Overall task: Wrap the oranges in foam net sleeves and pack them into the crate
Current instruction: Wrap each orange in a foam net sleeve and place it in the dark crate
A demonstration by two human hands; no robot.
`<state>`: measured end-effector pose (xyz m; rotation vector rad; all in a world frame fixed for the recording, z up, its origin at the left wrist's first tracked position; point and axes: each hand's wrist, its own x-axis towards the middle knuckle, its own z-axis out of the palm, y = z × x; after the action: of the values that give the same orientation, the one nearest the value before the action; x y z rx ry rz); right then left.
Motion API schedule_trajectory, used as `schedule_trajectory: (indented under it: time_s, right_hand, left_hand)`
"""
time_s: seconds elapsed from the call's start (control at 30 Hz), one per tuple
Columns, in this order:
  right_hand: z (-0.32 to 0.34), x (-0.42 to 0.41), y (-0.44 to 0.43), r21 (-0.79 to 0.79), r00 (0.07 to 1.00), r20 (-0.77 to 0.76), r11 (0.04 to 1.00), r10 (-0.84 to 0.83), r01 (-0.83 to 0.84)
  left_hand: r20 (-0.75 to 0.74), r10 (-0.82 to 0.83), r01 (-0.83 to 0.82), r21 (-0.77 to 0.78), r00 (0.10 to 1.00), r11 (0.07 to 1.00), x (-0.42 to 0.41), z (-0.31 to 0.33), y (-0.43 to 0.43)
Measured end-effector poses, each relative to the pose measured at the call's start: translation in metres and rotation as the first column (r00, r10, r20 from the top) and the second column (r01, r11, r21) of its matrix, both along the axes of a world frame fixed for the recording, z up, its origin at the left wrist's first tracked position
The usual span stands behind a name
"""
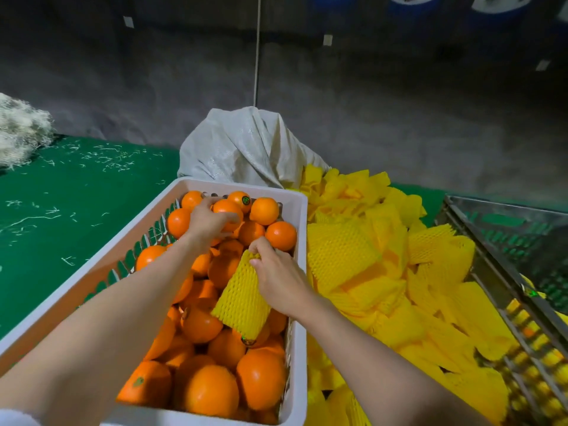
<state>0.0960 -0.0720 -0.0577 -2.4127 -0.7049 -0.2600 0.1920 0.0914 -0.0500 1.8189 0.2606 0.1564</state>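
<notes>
Green surface (76,195) lay open left of the crate, strewn with white shreds, with a pale fibre heap (21,130) at its far left edge. White crate (246,189) was brim-full of loose oranges (261,376). Left hand (209,221) was at the crate's far end, fingers curled over one orange (227,210). Right hand (279,278) pinched the top end of a yellow foam net sleeve (242,299) just inside the crate's right wall. A sleeve pile (353,256) crowded that wall, with a grey crate (491,210) beyond it.

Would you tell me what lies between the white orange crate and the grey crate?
In the head view, a pile of yellow foam net sleeves fills that stretch.
</notes>
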Motion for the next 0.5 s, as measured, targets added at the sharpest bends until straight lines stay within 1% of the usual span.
schedule_trajectory:
  time_s: [0.03,0.07,0.1,0.13,0.17,0.2,0.23,0.27,0.3,0.33,0.4,0.47,0.5]
  right_hand:
    - [0.001,0.0,0.0,0.012,1.0,0.008,1.0,-0.009,0.009]
    - [0.003,-0.001,-0.001,0.03,1.0,0.016,0.999,-0.022,0.022]
    - [0.004,-0.002,-0.002,0.064,0.999,0.009,0.997,-0.038,0.037]
    - [0.005,-0.003,-0.003,0.127,0.999,-0.02,0.991,-0.05,0.052]
    - [0.006,-0.004,-0.004,0.227,0.996,-0.079,0.972,-0.05,0.067]
    - [0.01,-0.007,-0.006,0.348,0.988,-0.153,0.933,-0.034,0.086]
    - [0.014,-0.012,-0.007,0.473,0.974,-0.226,0.874,0.0,0.11]
    - [0.018,-0.018,-0.009,0.58,0.961,-0.272,0.804,0.043,0.128]
    - [0.022,-0.024,-0.012,0.662,0.953,-0.292,0.737,0.083,0.139]
    - [0.026,-0.03,-0.016,0.726,0.946,-0.298,0.674,0.126,0.139]
    - [0.034,-0.043,-0.024,0.802,0.931,-0.3,0.583,0.209,0.127]
    - [0.04,-0.056,-0.033,0.835,0.918,-0.298,0.538,0.26,0.118]
    - [0.043,-0.062,-0.037,0.841,0.914,-0.298,0.53,0.277,0.113]
  left_hand:
    - [-0.01,-0.051,0.049,-0.138,0.999,0.989,-0.01,0.007,-0.001]
    - [-0.047,-0.087,0.071,-0.274,0.995,0.959,-0.022,0.019,-0.006]
    - [-0.069,-0.115,0.073,-0.437,0.991,0.896,-0.035,0.028,-0.009]
    - [-0.063,-0.16,0.097,-0.564,0.985,0.82,-0.048,0.035,-0.012]
    - [-0.044,-0.196,0.124,-0.638,0.98,0.76,-0.061,0.039,-0.015]
    - [-0.012,-0.234,0.167,-0.667,0.972,0.726,-0.075,0.042,-0.018]
    - [-0.011,-0.263,0.182,-0.694,0.965,0.696,-0.088,0.044,-0.021]
    - [-0.029,-0.279,0.18,-0.699,0.96,0.692,-0.1,0.047,-0.026]
    - [-0.041,-0.29,0.177,-0.707,0.956,0.685,-0.11,0.049,-0.03]
    - [-0.038,-0.313,0.187,-0.729,0.949,0.658,-0.118,0.05,-0.034]
    - [-0.01,-0.339,0.192,-0.807,0.941,0.558,-0.133,0.053,-0.046]
    - [0.015,-0.342,0.186,-0.86,0.94,0.475,-0.145,0.054,-0.06]
    - [0.013,-0.347,0.184,-0.866,0.938,0.464,-0.151,0.054,-0.069]
